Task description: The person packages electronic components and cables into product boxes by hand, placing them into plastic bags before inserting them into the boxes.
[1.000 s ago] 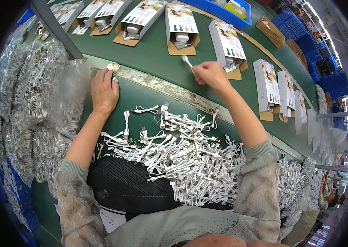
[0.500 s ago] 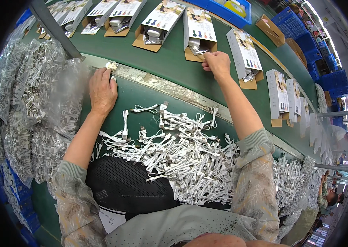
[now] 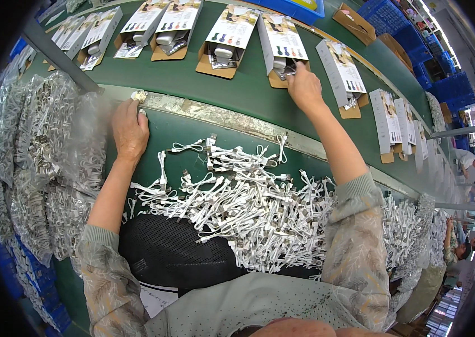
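Observation:
My right hand (image 3: 304,90) is at the mouth of an open printed carton (image 3: 284,42) lying on the green belt. Its fingers are bent together and the fingertips go partly behind the carton's lip, so what they hold, if anything, is hidden. A white rounded item and a silver pouch show inside that carton. My left hand (image 3: 129,132) rests with its fingers extended on the worn metal rail (image 3: 198,108), beside a small pale fitting (image 3: 138,96). A bit of white shows at its thumb tip. Between my forearms lies a heap of short white USB cables (image 3: 260,208).
More open cartons (image 3: 228,36) stand along the belt (image 3: 153,73) on both sides. Bagged cables (image 3: 41,151) are piled at the left by a metal post (image 3: 60,53). A black mesh cushion (image 3: 173,253) lies before me. Blue crates (image 3: 400,33) and other people appear at the far right.
The cartons have shifted right along the belt. My right hand has moved right with one, and the white cable at its fingertips no longer shows. My left hand still rests by the rail fitting.

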### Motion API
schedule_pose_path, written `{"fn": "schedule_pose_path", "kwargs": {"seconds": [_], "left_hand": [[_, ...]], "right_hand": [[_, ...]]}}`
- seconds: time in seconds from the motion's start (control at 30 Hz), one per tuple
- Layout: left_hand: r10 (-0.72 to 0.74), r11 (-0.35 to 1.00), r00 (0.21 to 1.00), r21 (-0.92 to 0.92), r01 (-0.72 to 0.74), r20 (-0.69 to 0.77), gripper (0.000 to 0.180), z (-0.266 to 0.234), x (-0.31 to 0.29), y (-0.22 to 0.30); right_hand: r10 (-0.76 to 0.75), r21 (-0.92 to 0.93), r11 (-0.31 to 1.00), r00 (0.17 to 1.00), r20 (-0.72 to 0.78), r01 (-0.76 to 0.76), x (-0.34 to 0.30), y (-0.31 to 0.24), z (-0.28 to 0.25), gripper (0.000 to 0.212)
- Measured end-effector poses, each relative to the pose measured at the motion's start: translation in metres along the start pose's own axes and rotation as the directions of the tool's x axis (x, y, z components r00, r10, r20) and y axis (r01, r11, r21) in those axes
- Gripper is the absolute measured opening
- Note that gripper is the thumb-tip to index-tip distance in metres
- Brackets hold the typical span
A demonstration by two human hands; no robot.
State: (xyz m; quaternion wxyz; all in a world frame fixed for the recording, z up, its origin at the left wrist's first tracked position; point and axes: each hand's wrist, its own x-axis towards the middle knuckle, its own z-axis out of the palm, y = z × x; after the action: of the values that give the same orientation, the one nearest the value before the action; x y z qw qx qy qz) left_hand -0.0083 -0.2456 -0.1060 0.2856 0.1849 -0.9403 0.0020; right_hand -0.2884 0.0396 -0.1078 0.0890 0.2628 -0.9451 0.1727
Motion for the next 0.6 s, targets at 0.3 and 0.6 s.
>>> {"fn": "schedule_pose_path", "kwargs": {"seconds": [0.3,0.6], "left_hand": [[-0.012,1.0,1.0,0.01,0.012,0.005,0.03,0.001,0.002,0.003],[-0.121,0.993,0.978,0.039,0.116,0.171,0.035,-0.008,0.0,0.003]], "right_hand": [[-0.581,0.417,0.798,0.739,0.34,0.435,-0.121,0.007,-0.072,0.027],[0.046,0.461,0.875,0.973,0.227,-0.149,-0.074,-0.016,-0.06,0.023]]}}
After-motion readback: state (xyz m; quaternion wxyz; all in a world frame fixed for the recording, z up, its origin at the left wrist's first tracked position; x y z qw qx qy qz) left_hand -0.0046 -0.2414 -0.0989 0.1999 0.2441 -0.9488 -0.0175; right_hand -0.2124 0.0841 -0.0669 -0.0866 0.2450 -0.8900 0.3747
